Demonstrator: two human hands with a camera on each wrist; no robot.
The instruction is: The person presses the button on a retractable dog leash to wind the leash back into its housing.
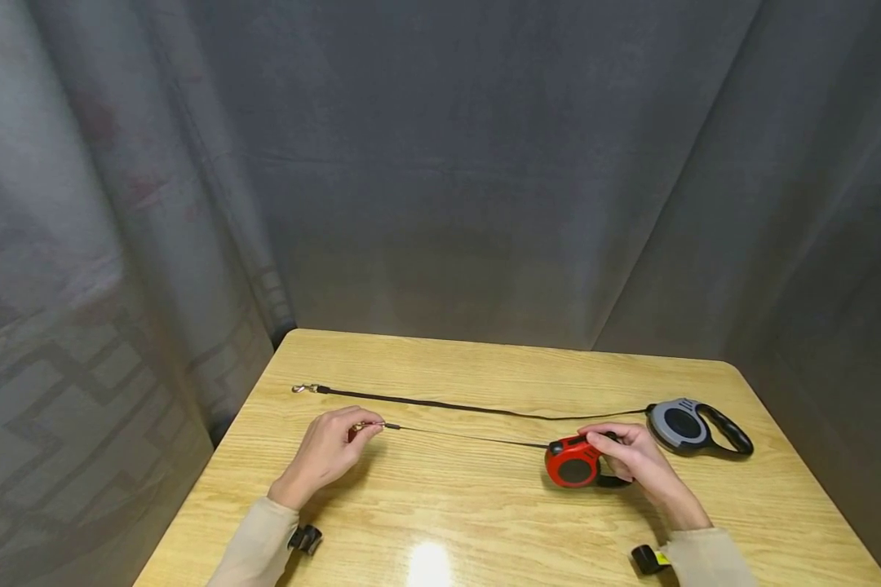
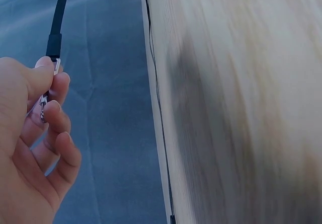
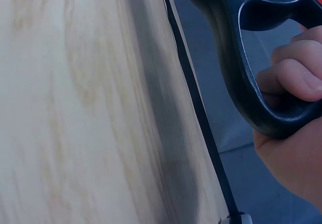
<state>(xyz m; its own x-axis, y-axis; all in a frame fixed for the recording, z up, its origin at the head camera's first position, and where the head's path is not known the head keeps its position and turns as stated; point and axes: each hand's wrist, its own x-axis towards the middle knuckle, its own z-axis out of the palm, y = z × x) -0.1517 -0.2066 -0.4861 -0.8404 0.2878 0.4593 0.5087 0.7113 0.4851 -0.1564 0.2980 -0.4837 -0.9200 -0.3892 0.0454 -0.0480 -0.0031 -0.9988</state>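
Note:
My right hand [image 1: 642, 466] grips the black handle of a red retractable dog leash [image 1: 562, 465], held above the table at the right. In the right wrist view, fingers pass through the black handle loop [image 3: 234, 68]. My left hand [image 1: 326, 452] pinches the metal snap hook [image 2: 44, 105] at the other end, thumb against fingers; part of the hook is hidden. Between the hands, the thin black strap [image 1: 470, 438] is drawn out in a nearly straight line. Behind it, a grey retractable leash [image 1: 681, 422] lies on the table, untouched.
The grey leash's black strap [image 1: 440, 404] stretches leftward over the wooden table [image 1: 426, 505], ending in a metal snap hook [image 1: 304, 389]. Grey curtains [image 1: 440, 204] hang behind the table and at both sides.

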